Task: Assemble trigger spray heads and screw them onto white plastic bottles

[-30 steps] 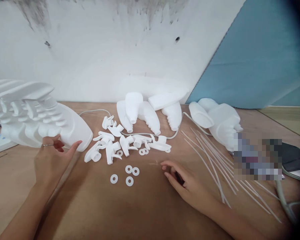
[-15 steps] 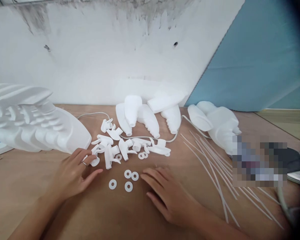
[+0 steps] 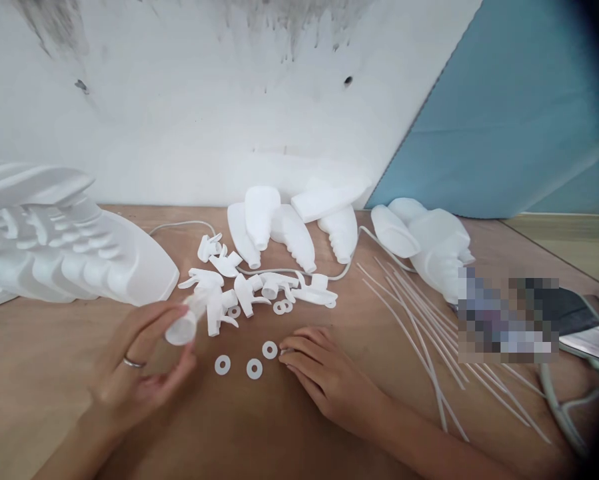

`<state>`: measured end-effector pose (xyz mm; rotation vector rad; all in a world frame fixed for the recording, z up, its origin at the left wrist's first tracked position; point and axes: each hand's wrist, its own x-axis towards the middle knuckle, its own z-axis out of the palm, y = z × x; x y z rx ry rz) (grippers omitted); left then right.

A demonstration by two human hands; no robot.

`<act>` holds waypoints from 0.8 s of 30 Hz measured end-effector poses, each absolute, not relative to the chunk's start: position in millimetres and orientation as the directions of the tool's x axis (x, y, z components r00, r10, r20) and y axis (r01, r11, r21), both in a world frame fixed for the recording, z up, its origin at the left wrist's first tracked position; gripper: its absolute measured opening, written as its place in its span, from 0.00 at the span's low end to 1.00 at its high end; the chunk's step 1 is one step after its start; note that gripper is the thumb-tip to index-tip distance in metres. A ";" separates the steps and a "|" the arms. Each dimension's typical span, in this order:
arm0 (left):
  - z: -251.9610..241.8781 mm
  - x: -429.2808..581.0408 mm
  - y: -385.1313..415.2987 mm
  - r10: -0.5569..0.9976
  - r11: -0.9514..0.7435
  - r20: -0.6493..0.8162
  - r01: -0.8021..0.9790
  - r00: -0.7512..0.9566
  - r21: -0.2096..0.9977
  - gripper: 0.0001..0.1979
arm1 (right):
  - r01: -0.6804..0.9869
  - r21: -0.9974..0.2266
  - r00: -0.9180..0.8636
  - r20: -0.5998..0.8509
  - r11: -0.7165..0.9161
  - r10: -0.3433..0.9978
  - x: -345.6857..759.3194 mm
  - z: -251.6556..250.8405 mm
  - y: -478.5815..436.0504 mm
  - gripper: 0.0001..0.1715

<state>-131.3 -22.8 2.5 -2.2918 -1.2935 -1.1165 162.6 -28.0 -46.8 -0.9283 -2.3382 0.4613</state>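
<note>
My left hand (image 3: 136, 370), with a ring on one finger, is closed on a white spray trigger head (image 3: 185, 323) and lifts it off the wooden table (image 3: 229, 433). My right hand (image 3: 324, 370) lies on the table with its fingertips pressed together at a white washer (image 3: 270, 349); whether it grips that washer or another one I cannot tell. Two more washers (image 3: 238, 366) lie just left of it. A heap of white trigger heads (image 3: 259, 288) lies beyond both hands.
A row of white bottles with triggers fitted (image 3: 69, 247) lies at the left. Open white bottles (image 3: 289, 230) lie at the back, more bottles (image 3: 429, 243) at the right. Thin white tubes (image 3: 429, 327) fan out on the right. A white cable (image 3: 179, 227) runs behind.
My left hand left the big bottle, moved right to the heap and picked up a trigger head. My right hand slid left to the washers.
</note>
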 end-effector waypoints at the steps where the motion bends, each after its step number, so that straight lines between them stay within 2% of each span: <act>1: 1.6 -120.5 -26.8 0.632 -0.600 0.716 0.772 0.298 0.208 0.29 | 0.512 -0.530 -0.571 0.378 0.676 0.729 163.0 -47.3 -27.8 0.12; 4: -7.8 -83.9 -31.7 0.698 -0.700 0.592 0.559 0.403 0.446 0.22 | 0.560 -0.596 -0.433 0.381 0.575 0.817 166.8 -48.6 -25.7 0.08; 6: -16.2 -59.5 -28.7 0.683 -0.729 0.529 0.421 0.504 0.539 0.21 | 0.591 -0.649 -0.287 0.386 0.479 0.877 171.9 -48.5 -22.6 0.05; 9: -27.7 -32.1 -19.0 0.630 -0.757 0.503 0.320 0.592 0.570 0.19 | 0.605 -0.709 -0.074 0.404 0.363 0.912 181.3 -45.9 -17.9 0.07; 11: -34.1 -24.0 -12.7 0.616 -0.766 0.496 0.317 0.612 0.559 0.19 | 0.599 -0.720 0.002 0.438 0.350 0.899 186.4 -43.0 -17.2 0.09; 15: -42.9 -28.3 -6.6 0.688 -0.696 0.416 0.378 0.594 0.611 0.20 | 0.560 -0.674 -0.067 0.543 0.482 0.837 188.2 -38.6 -23.1 0.06; 21: -42.6 -37.2 -6.5 0.724 -0.644 0.376 0.369 0.579 0.670 0.20 | 0.491 -0.573 -0.186 0.667 0.656 0.722 182.8 -33.2 -32.4 0.18; 24: -41.7 -36.1 -6.0 0.719 -0.639 0.357 0.367 0.596 0.676 0.21 | 0.530 -0.457 -0.265 0.710 0.714 0.652 181.9 -32.6 -31.2 0.23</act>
